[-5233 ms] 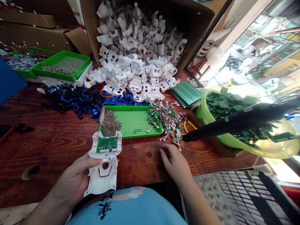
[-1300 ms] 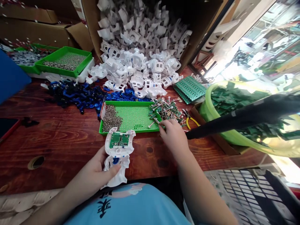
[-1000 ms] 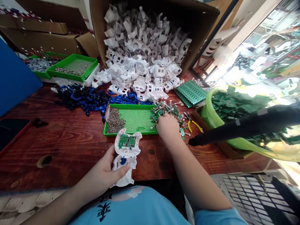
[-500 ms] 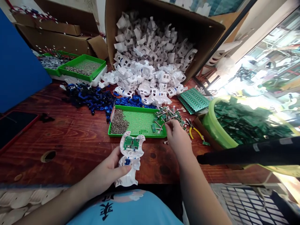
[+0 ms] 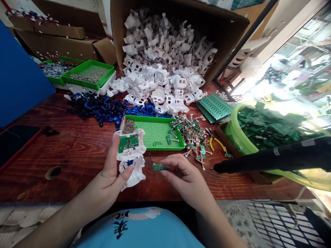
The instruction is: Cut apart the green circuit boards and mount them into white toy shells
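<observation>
My left hand [image 5: 111, 175] is closed round a white plastic housing [image 5: 136, 175], held tilted above the table's front part. In the housing's upper half sits a green circuit board [image 5: 128, 142]; a bit of blue shows lower down. Between the thumb and fingers of my right hand [image 5: 181, 170] is a small green circuit board [image 5: 159, 167], just right of the housing and apart from it. Behind both hands lies a green perforated tray [image 5: 155, 131] with small metal screws [image 5: 128, 126] at its left end. Small boards with white connectors [image 5: 192, 134] are heaped at its right.
White housings [image 5: 165, 79] spill from a cardboard box [image 5: 232, 38] at the back. Blue and black parts [image 5: 100, 106] lie left of the tray. Yellow-handled pliers [image 5: 217, 143], a yellow-green tub [image 5: 236, 137] of boards and a black rod-like tool [image 5: 271, 156] are at the right.
My right hand has come from the heap of small boards toward me and left, now with a small board in its fingers. My left hand has shifted the housing left and tilted it.
</observation>
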The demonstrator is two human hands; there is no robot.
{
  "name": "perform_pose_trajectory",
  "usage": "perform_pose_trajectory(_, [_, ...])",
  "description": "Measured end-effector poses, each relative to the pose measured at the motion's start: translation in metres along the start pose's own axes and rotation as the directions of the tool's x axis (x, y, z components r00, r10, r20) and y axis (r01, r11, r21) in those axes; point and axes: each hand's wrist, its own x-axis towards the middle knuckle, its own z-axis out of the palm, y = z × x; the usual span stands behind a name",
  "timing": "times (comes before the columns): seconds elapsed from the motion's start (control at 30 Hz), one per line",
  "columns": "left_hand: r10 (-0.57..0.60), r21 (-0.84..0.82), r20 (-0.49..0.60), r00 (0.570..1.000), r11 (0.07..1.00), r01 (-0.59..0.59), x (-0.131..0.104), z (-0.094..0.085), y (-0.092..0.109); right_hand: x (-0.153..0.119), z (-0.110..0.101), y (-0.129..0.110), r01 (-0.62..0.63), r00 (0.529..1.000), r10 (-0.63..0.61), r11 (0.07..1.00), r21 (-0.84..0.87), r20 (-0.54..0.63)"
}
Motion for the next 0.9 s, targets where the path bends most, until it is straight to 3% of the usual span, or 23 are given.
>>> perform_pose_trajectory(0.1, [-0.034,0.073,0.138,0.99,0.997,0.024,-0.001,-0.003,0.002,-0.006,0.011,-0.001,-0.088,0.996,0.085,0.987,0.136,0.028])
perform_pose_trajectory(0.3, [-0.079,0.007,0.236,0.968,0.997,0.08,-0.003,0.006,0.0,-0.007,0.028,0.002,-0.188,0.979,0.2,0.852,0.488,0.028])
perform_pose_trajectory(0.4, [-0.07,0.044,0.262,0.962,0.997,0.061,-0.004,0.008,-0.001,-0.008,0.031,0.001,-0.211,0.974,0.226,0.837,0.504,0.032])
perform_pose_trajectory(0.77, [-0.039,0.112,0.194,0.98,0.994,0.018,-0.002,0.005,-0.006,-0.006,0.034,-0.002,-0.227,0.97,0.24,0.844,0.486,0.037])
perform_pose_trajectory(0.9, [-0.016,0.132,0.208,0.978,0.991,-0.012,-0.001,0.004,-0.002,-0.006,0.033,-0.001,-0.172,0.984,0.179,0.899,0.402,0.02])
